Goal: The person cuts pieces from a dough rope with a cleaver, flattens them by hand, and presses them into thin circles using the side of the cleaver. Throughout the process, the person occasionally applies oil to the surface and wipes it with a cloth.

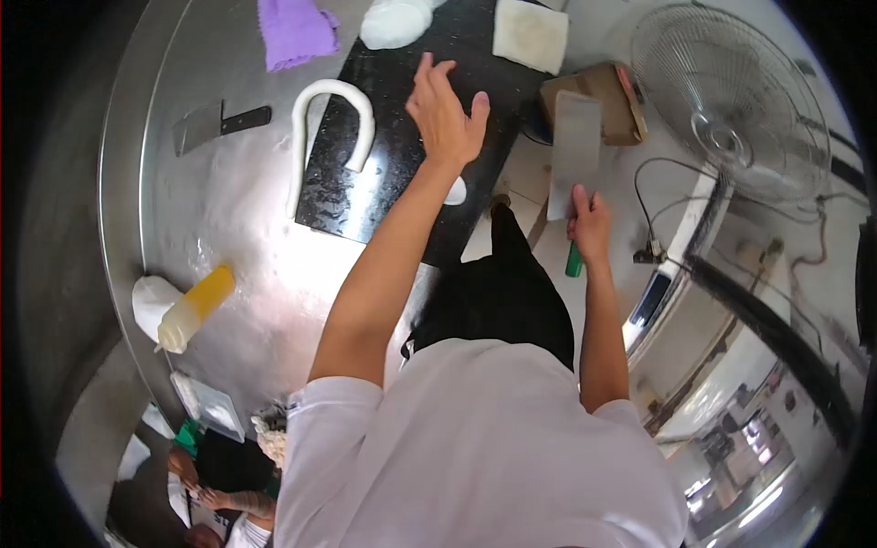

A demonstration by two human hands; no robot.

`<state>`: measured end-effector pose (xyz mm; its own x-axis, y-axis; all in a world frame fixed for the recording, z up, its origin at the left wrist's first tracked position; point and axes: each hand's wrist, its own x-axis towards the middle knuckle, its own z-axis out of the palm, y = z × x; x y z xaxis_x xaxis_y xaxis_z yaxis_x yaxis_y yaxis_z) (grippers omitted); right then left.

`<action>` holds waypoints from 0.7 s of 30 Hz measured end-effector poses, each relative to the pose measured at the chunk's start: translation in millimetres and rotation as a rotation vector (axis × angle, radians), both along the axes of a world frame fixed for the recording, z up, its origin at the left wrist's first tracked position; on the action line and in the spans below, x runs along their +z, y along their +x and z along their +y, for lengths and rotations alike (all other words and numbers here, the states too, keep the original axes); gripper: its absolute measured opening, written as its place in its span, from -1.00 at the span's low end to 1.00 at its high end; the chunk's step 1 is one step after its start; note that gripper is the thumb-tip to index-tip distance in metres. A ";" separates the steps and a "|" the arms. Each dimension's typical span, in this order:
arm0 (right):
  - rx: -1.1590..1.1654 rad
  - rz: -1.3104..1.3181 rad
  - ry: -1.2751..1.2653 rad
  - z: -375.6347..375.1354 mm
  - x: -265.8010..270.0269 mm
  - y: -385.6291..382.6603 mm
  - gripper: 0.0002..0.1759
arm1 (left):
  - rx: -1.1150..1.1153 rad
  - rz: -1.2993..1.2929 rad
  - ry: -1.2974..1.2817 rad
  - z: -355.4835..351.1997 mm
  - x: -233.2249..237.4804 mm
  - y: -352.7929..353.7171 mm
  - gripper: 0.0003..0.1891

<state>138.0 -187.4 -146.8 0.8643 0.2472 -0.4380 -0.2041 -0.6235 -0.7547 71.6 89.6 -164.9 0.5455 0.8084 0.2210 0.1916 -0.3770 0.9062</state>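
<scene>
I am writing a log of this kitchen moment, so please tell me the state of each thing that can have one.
Left hand: open, fingers spread, above the black board
Right hand: closed on the scraper
Dough rope: bent into a U, partly on the board
Cleaver: lying flat on the table, untouched
Bottle: lying on its side
Purple cloth: crumpled
Fan: turning or not, cannot tell

Purple cloth [294, 32], black-handled cleaver [219, 124], yellow squeeze bottle [195, 309] on steel table [237, 210]; fan [731, 100] alongside.
</scene>
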 end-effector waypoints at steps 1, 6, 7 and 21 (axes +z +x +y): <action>-0.021 0.096 0.043 -12.8 -0.2 -14.7 -0.50 | -0.020 -0.007 -0.004 -12.4 -1.8 -13.8 -0.25; 0.132 0.092 -0.084 -42.6 -1.4 -51.9 -0.45 | -0.161 0.471 0.397 -37.7 -9.1 -67.2 -0.24; 0.235 0.064 -0.124 -34.6 0.3 -51.4 -0.41 | -0.140 0.397 0.387 -29.7 -7.1 -64.0 -0.29; 1.017 -0.183 -0.179 69.2 -18.8 -31.7 -0.21 | -0.279 0.899 0.511 -39.0 -7.7 -66.3 0.11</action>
<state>106.2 -118.2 -165.7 0.3426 0.8389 -0.4230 0.5868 -0.5427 -0.6010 5.3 50.6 -172.6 0.8283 0.5550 -0.0769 0.5582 -0.8057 0.1981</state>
